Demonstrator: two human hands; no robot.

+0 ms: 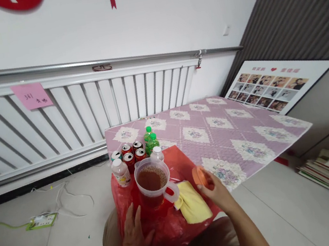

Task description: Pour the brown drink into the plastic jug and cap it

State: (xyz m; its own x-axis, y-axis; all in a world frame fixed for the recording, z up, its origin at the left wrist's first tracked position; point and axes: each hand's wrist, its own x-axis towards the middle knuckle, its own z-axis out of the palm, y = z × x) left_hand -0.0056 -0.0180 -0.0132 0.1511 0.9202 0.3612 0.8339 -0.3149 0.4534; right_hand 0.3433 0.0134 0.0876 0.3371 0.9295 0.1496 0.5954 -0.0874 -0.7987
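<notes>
A clear plastic pitcher holding brown liquid with bubbles on top stands uncovered on a red plastic sheet. My left hand lies with spread fingers on the sheet, just in front of the pitcher and holding nothing. To the right, my right hand grips an orange lid above the sheet's edge. A folded yellow cloth lies between the pitcher's handle and my right hand. White-capped bottles stand either side of the pitcher.
Several opened drink cans and two green-capped bottles stand behind the pitcher. A purple patterned cover spreads to the back right. The white radiator runs along the wall. A power strip with cables lies on the floor at left.
</notes>
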